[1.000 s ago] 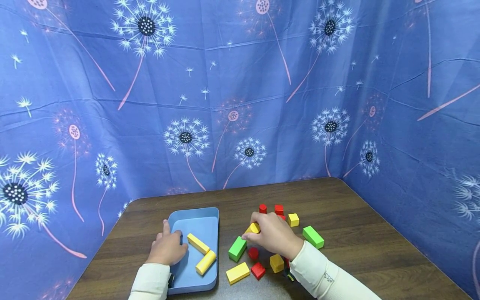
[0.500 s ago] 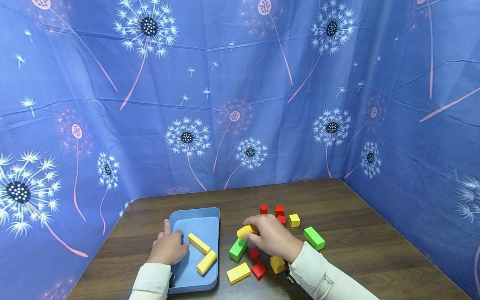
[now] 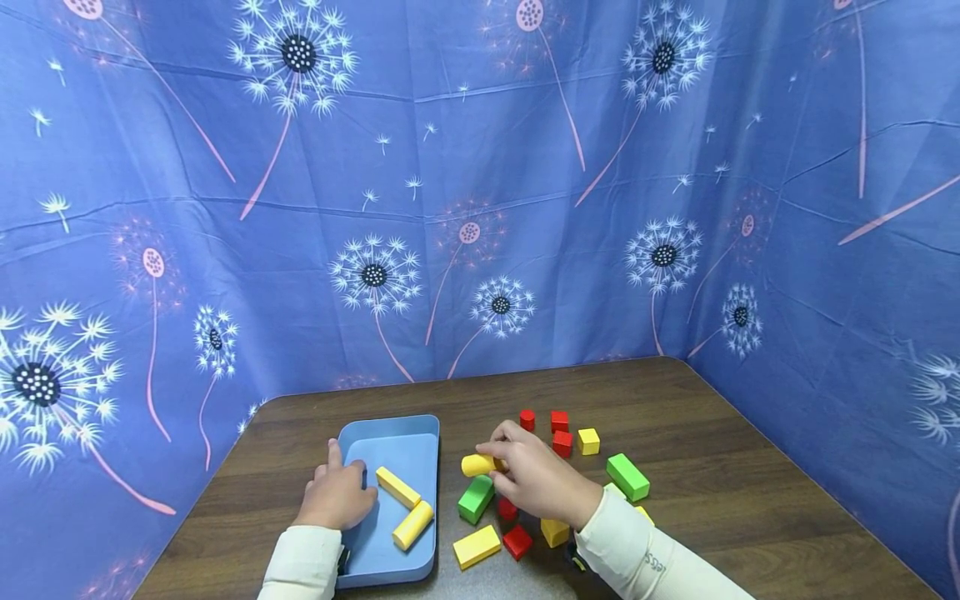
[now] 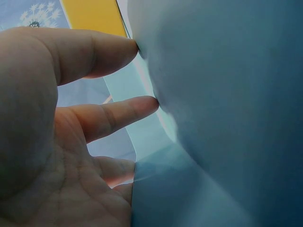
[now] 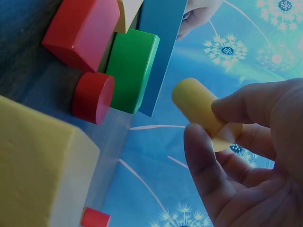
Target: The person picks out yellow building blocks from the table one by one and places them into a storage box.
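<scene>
Nearest, slanting in over the near edge of the wood-grain table [image 3: 742, 500]: two cream sleeves [image 3: 300, 560], with a short line of dark script on the right cuff [image 3: 656, 560], too small to read. Just past the near edge, right of the tray: a yellow brick [image 3: 477, 547], a red cube [image 3: 517, 542] and a partly hidden yellow block [image 3: 553, 533].

Toward the left edge, spread over the left rim of a blue tray [image 3: 405, 446], fingers fairly straight, tips touching it: the left hand [image 3: 337, 493]. Inside, by the tray's right wall: a second yellow cylinder [image 3: 412, 525] and, just beyond, a yellow bar [image 3: 397, 487].

Mid-table, back upward, pointed toward the left edge: the right hand [image 3: 542, 473]. Pinched between its thumb and fingers, raised near a green block [image 3: 476, 500]: a yellow cylinder [image 3: 477, 465].

Toward the right edge, a longer green block [image 3: 627, 476]. Nearer the far edge, a yellow cube [image 3: 588, 441], two red blocks [image 3: 562, 443] and a red cylinder [image 3: 527, 420]. Behind, a blue dandelion-print curtain [image 3: 480, 167].
</scene>
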Demonstrator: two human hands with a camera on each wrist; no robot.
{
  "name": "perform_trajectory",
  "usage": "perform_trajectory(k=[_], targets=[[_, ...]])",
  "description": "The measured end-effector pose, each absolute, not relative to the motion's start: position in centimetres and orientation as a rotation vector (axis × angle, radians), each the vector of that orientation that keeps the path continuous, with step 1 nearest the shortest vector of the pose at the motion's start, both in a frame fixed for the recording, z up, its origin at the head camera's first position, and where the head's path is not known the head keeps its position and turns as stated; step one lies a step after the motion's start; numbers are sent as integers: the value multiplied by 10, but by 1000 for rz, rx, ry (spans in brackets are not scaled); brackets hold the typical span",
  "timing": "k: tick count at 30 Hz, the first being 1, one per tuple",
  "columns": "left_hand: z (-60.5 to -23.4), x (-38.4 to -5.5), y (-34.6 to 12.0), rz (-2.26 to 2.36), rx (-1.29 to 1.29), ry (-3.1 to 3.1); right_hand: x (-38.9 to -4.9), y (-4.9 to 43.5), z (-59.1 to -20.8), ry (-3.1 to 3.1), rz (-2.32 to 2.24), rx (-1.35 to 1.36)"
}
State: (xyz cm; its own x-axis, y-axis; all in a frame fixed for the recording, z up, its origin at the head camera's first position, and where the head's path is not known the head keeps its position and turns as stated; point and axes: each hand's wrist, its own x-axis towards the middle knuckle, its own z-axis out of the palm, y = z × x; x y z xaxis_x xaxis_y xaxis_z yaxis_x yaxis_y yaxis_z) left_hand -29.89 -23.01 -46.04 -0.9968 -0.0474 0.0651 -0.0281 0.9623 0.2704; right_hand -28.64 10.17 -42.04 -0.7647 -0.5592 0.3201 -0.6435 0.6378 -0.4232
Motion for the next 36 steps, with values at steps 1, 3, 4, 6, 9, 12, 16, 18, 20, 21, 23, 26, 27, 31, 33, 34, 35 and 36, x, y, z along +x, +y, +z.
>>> perform_trajectory(k=[1, 3, 4, 6, 9, 12, 16, 18, 20, 21, 23, 26, 27, 31, 33, 34, 35, 36], targets=[[-461, -299, -230, -415, 54, -3039, -286, 101, -421, -2688, 785, 1004], [-462, -300, -232, -409, 44, -3034, -285, 100, -421, -2670, 766, 1015], [-463, -300, -232, -405, 39, -3031, -285, 100, -421, -2662, 756, 1022], [-464, -301, -233, -397, 31, -3028, -284, 98, -422, -2643, 740, 1036], [-464, -301, -234, -395, 30, -3031, -283, 96, -423, -2620, 750, 1047], [-463, -301, -233, -397, 34, -3035, -283, 93, -424, -2585, 768, 1061], [-460, -300, -232, -400, 41, -3043, -282, 89, -425, -2516, 788, 1089], [-458, -299, -231, -400, 40, -3044, -282, 87, -426, -2492, 811, 1103], [-458, -299, -231, -399, 38, -3043, -282, 86, -427, -2479, 836, 1110], [-457, -299, -231, -399, 37, -3042, -281, 86, -428, -2475, 851, 1113], [-457, -299, -230, -400, 37, -3039, -280, 85, -429, -2467, 881, 1120], [-458, -299, -230, -400, 43, -3036, -279, 83, -431, -2452, 902, 1134], [-458, -300, -230, -401, 45, -3036, -278, 82, -431, -2448, 908, 1138], [-460, -300, -231, -412, 53, -3041, -275, 79, -432, -2442, 911, 1144], [-461, -300, -231, -415, 54, -3041, -275, 78, -433, -2441, 917, 1145], [-461, -300, -231, -415, 55, -3041, -274, 78, -433, -2439, 918, 1146], [-461, -300, -231, -413, 55, -3042, -274, 77, -433, -2439, 921, 1147], [-461, -300, -231, -410, 54, -3040, -274, 77, -433, -2438, 922, 1149]])
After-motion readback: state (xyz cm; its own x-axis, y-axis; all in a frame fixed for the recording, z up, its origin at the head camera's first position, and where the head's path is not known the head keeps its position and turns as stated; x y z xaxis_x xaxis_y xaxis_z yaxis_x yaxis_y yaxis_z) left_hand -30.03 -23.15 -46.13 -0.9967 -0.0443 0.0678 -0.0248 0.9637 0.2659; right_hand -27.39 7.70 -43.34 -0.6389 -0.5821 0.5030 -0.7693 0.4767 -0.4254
